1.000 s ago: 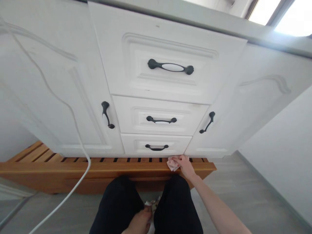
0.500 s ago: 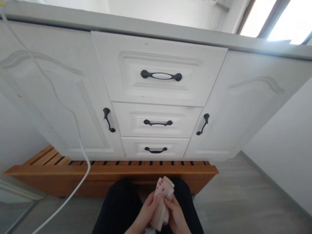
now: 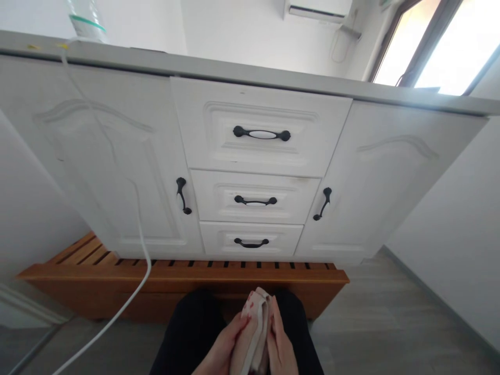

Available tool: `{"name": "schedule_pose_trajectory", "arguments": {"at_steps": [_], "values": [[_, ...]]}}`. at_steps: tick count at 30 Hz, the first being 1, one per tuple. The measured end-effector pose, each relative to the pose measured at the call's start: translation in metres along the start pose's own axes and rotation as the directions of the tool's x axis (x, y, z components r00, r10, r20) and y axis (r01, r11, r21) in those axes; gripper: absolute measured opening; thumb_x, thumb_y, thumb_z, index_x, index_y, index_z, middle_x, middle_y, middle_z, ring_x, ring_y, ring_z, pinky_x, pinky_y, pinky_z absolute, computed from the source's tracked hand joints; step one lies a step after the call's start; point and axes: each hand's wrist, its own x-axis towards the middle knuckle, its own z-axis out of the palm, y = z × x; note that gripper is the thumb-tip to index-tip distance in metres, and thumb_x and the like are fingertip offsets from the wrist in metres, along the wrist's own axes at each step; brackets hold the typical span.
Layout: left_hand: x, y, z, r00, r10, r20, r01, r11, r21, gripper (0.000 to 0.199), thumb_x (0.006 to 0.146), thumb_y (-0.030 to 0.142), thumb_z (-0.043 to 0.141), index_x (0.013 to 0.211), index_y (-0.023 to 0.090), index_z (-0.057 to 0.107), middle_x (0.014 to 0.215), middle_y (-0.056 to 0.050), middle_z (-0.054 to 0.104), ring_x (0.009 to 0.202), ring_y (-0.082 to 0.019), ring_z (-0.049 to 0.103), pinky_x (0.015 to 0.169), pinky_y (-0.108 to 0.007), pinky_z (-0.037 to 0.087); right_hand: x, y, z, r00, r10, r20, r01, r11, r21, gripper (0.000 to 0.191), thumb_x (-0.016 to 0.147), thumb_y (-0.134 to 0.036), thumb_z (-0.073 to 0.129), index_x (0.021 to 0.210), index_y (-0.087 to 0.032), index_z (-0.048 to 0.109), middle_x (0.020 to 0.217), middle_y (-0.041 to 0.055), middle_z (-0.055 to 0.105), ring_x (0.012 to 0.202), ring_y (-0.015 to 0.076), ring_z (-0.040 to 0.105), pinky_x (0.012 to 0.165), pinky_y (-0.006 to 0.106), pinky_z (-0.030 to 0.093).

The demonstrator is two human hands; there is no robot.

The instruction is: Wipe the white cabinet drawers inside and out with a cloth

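Observation:
A folded pale pink cloth [image 3: 252,333] with red spots stands between my hands, low in the view and above my lap. Its layers are stacked side by side, with the folded edges facing up. My left hand [image 3: 223,345] grips it from the left, thumb on the spotted face. Against the cloth's right side presses my right hand [image 3: 281,345], its fingers fairly straight and pointing away from me. The lower end of the cloth runs out of the frame. Whether it is a towel or a garment I cannot tell.
A white cabinet [image 3: 253,156] with drawers and dark handles fills the view ahead. Before it runs a slatted wooden frame [image 3: 183,273], close to my knees. A white cable [image 3: 144,250] hangs down on the left. On the countertop [image 3: 234,73] stands a clear plastic container [image 3: 88,26].
My view has tilted up a little, showing more above the countertop. My right hand has shifted from pinching the cloth to lying flatter along its side, and the cloth is turned more edge-on.

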Motion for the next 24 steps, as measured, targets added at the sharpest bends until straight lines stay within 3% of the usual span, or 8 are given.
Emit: {"name": "schedule_pose_trajectory", "arguments": {"at_steps": [3, 5, 8, 10, 15, 20, 22, 24], "values": [[-0.008, 0.008, -0.004, 0.997, 0.065, 0.046, -0.066, 0.998, 0.019, 0.05, 0.077, 0.05, 0.067, 0.118, 0.022, 0.057, 0.117, -0.01, 0.071, 0.112, -0.032, 0.066, 0.096, -0.044, 0.052, -0.003, 0.008, -0.006, 0.95, -0.218, 0.225, 0.276, 0.922, -0.271, 0.076, 0.083, -0.012, 0.047, 0.153, -0.036, 0.029, 0.151, 0.0014, 0.048, 0.135, 0.0266, 0.049, 0.11, 0.039, 0.043], [-0.006, 0.005, -0.007, 0.997, 0.062, 0.048, -0.063, 0.998, 0.016, 0.052, 0.075, 0.05, 0.072, 0.116, 0.021, 0.058, 0.111, -0.01, 0.073, 0.108, -0.031, 0.068, 0.096, -0.043, 0.052, -0.003, 0.02, -0.005, 0.913, -0.306, 0.271, 0.407, 0.738, -0.538, 0.084, 0.075, -0.004, 0.047, 0.15, -0.04, 0.036, 0.127, 0.0058, 0.066, 0.108, 0.0267, 0.066, 0.087, 0.036, 0.055], [0.005, -0.008, -0.012, 1.0, 0.024, -0.017, -0.022, 0.995, 0.092, 0.06, 0.064, 0.056, 0.081, 0.106, 0.018, 0.063, 0.1, -0.008, 0.074, 0.1, -0.027, 0.069, 0.092, -0.038, 0.051, -0.002, 0.033, 0.0, 0.86, -0.402, 0.315, 0.473, 0.396, -0.787, 0.08, 0.07, -0.003, 0.053, 0.137, -0.046, 0.052, 0.088, 0.0046, 0.07, 0.073, 0.0238, 0.065, 0.062, 0.032, 0.053], [0.01, -0.016, -0.013, 0.998, 0.029, -0.056, -0.019, 0.986, 0.163, 0.062, 0.057, 0.061, 0.083, 0.098, 0.017, 0.065, 0.091, -0.006, 0.074, 0.093, -0.023, 0.069, 0.086, -0.034, 0.051, -0.003, 0.034, 0.002, 0.847, -0.43, 0.312, 0.462, 0.305, -0.833, 0.067, 0.073, -0.009, 0.06, 0.128, -0.048, 0.06, 0.082, 0.0032, 0.067, 0.068, 0.0228, 0.061, 0.058, 0.031, 0.049], [0.007, -0.014, -0.012, 0.993, 0.089, -0.081, -0.041, 0.884, 0.465, 0.058, 0.077, 0.07, 0.061, 0.096, 0.016, 0.065, 0.091, -0.004, 0.072, 0.088, -0.019, 0.065, 0.079, -0.031, 0.05, -0.009, 0.025, 0.012, 0.908, -0.399, 0.125, 0.299, 0.41, -0.862, 0.035, 0.081, -0.021, 0.065, 0.108, -0.043, 0.068, 0.112, 0.0041, 0.068, 0.103, 0.031, 0.061, 0.085, 0.043, 0.048], [0.003, 0.028, -0.008, 0.983, 0.182, 0.014, -0.099, 0.466, 0.879, 0.025, 0.085, 0.032, 0.052, 0.1, 0.02, 0.068, 0.105, -0.005, 0.069, 0.104, -0.022, 0.061, 0.098, -0.037, 0.045, -0.001, 0.045, 0.024, 0.906, -0.365, 0.215, 0.399, 0.563, -0.724, 0.027, 0.079, -0.013, 0.061, 0.097, -0.032, 0.067, 0.115, 0.001, 0.071, 0.122, 0.0289, 0.057, 0.109, 0.046, 0.037], [0.005, 0.059, 0.001, 0.928, 0.369, 0.054, -0.166, 0.277, 0.946, 0.031, 0.081, 0.024, 0.054, 0.109, 0.019, 0.065, 0.119, -0.009, 0.062, 0.117, -0.024, 0.054, 0.109, -0.04, 0.038, 0.002, 0.054, 0.027, 0.966, -0.214, 0.143, 0.256, 0.746, -0.614, 0.015, 0.071, -0.024, 0.069, 0.085, -0.028, 0.067, 0.1, 0.0056, 0.073, 0.112, 0.0337, 0.061, 0.106, 0.051, 0.04], [0.01, 0.095, 0.017, 0.803, 0.585, 0.118, -0.18, 0.048, 0.983, 0.039, 0.084, 0.02, 0.049, 0.121, 0.018, 0.059, 0.134, -0.011, 0.052, 0.128, -0.026, 0.046, 0.115, -0.044, 0.034, 0.0, 0.057, 0.032, 0.999, 0.013, 0.032, 0.0, 0.924, -0.382, 0.02, 0.063, -0.037, 0.074, 0.08, -0.028, 0.067, 0.092, 0.0075, 0.073, 0.103, 0.0379, 0.064, 0.097, 0.054, 0.046]]}}
